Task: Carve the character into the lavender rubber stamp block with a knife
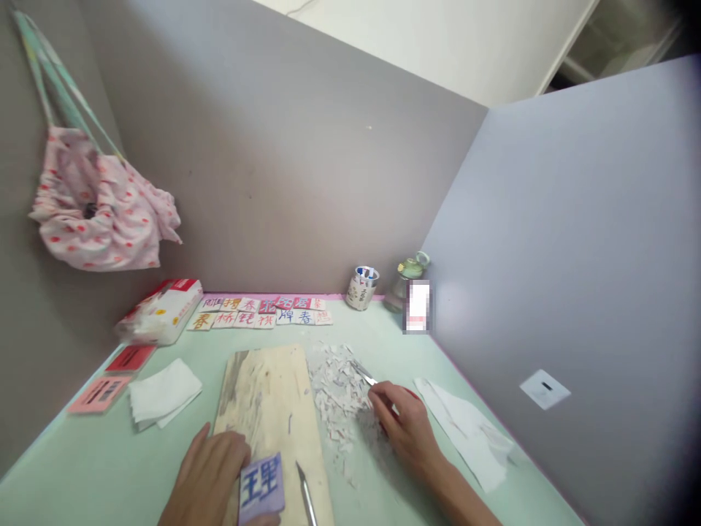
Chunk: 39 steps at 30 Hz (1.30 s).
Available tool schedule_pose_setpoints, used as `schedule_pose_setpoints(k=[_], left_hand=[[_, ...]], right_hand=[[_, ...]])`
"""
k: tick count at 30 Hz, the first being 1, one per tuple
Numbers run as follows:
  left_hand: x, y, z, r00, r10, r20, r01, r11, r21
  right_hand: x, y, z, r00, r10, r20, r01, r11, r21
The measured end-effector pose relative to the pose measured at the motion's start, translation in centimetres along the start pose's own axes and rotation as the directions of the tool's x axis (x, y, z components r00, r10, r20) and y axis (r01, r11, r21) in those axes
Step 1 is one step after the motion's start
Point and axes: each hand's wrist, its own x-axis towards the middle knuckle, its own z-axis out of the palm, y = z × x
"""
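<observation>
My left hand [211, 475] grips a small purple block [263, 488] at its left side and lower edge. A dark blue character stands on the block's face, and the block rests on a worn wooden board [274, 394]. Beside it on the board lies a silver craft knife [307, 493], touched by neither hand. My right hand [404, 420] is closed on a slim tool with a pointed metal blade [364, 372] and a bit of red at the handle; its exact kind is unclear. The blade's tip reaches over a spread of pale shavings [336, 394] right of the board.
Character cards [263, 313] line the back. A tissue pack [164, 310], red cards [131, 358] and folded tissue [165, 393] lie left. A can of pens [362, 288], a green-lidded jar [397, 292] and white paper [465, 431] are right. A dotted cloth bag [104, 212] hangs left.
</observation>
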Motion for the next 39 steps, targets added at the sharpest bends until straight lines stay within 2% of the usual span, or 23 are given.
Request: schedule_pose_setpoints(k=[1,4,9,15,20,25,32,39], left_hand=[[0.0,0.0,-0.2,1.0,0.006,0.027,-0.005,1.0,-0.02],[0.3,0.6,-1.0,0.992,-0.072,0.107,0.079,0.995,-0.066],[1.1,2.1,-2.1,0.978,-0.161,0.133,0.177,0.976,-0.125],[1.6,2.7,-2.9,0.969,-0.179,0.169,0.203,0.969,-0.141],[1.9,3.0,-3.1,0.966,-0.196,0.168,0.219,0.966,-0.136],[2.2,3.3,-3.3,0.969,-0.191,0.159,0.212,0.968,-0.133],[2.3,3.6,-3.6,0.97,-0.186,0.157,0.206,0.971,-0.124],[2.3,3.6,-3.5,0.966,-0.194,0.171,0.215,0.97,-0.115]], right_hand=[[0.0,0.1,-0.1,1.0,0.015,-0.001,-0.015,1.0,0.003],[0.2,0.6,-0.4,0.998,0.06,-0.015,-0.059,0.998,0.011],[0.4,0.9,-0.2,0.997,0.075,-0.035,-0.074,0.997,0.012],[-0.1,-0.1,0.5,0.995,-0.084,0.051,0.084,0.996,0.001],[-0.8,-0.8,1.1,0.961,-0.255,0.111,0.261,0.964,-0.047],[-0.8,-0.6,1.3,0.922,-0.361,0.142,0.376,0.922,-0.094],[-0.7,-0.1,1.2,0.896,-0.42,0.141,0.436,0.893,-0.111],[-0.7,-0.4,0.8,0.899,-0.408,0.16,0.426,0.899,-0.1]])
